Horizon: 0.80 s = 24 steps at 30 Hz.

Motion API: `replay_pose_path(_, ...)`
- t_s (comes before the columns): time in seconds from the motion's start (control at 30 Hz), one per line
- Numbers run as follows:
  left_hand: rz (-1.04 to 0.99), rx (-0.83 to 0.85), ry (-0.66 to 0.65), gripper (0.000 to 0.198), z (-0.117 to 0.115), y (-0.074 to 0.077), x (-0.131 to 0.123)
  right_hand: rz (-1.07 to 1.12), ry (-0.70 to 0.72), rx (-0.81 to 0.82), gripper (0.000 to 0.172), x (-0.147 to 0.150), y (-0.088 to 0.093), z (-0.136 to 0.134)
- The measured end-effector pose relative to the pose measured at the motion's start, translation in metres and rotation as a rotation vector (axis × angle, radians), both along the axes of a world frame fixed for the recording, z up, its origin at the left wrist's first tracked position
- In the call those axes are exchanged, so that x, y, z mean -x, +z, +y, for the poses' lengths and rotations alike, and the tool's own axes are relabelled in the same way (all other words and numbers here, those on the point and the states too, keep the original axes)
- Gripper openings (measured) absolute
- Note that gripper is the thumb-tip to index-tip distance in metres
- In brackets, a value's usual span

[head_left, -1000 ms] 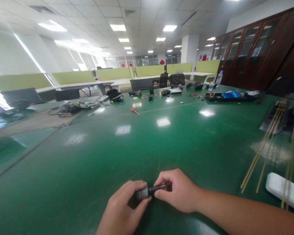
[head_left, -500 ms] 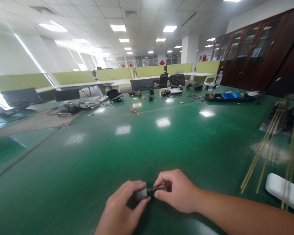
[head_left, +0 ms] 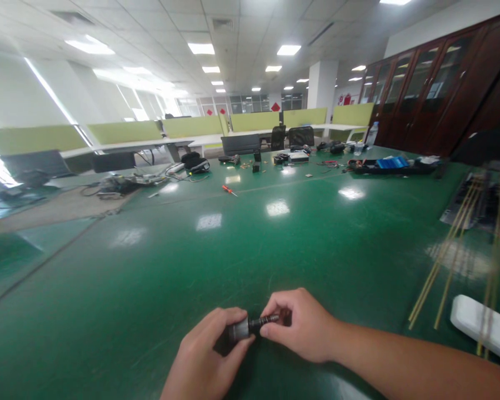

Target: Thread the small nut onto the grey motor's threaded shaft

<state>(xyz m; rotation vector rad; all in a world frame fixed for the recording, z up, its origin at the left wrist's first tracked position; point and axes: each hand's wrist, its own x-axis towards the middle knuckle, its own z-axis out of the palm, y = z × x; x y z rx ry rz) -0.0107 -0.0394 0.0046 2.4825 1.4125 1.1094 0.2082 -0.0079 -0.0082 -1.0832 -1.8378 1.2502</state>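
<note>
Near the front of the green table (head_left: 183, 278), my left hand (head_left: 212, 350) is closed around a small grey metal cylinder (head_left: 239, 330), gripping it between thumb and fingers. A thin dark shaft (head_left: 263, 321) with ridges or coils along it sticks out of the cylinder to the right. My right hand (head_left: 298, 325) pinches near this shaft with thumb and index finger. Something reddish-brown shows inside its curled fingers, too small to make out. The cylinder's left end is hidden in my left palm.
An orange-handled screwdriver (head_left: 229, 190) lies mid-table. Long thin yellow sticks (head_left: 439, 261) and a white power strip (head_left: 483, 328) are at the right. Cables and small parts line the far edge, with a black tray (head_left: 391, 166) and a plastic bottle (head_left: 373, 133) at the far right.
</note>
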Motion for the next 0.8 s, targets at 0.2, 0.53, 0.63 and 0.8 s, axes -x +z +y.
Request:
replay_pose_path(0.2,-0.003,0.004,-0.003,0.015,0.0001,0.0027,-0.001,0.003,-0.001,0.007,0.009,-0.0004,0.0019,-0.0003)
replay_pose_path(0.53,0.005,0.004,-0.005,0.016,0.0005,0.0013,0.0006,-0.003,-0.005,-0.004,0.009,-0.0005,0.0007,-0.0005)
replay_pose_path(0.63,0.01,0.019,0.003,0.018,0.0002,-0.0014,0.0032,0.006,-0.008,0.004,0.008,-0.0002,0.0009,-0.0009)
replay_pose_path(0.8,0.017,0.033,0.011,0.018,-0.0002,-0.0016,0.0046,0.014,-0.015,0.026,0.007,-0.0001,0.0029,-0.0008)
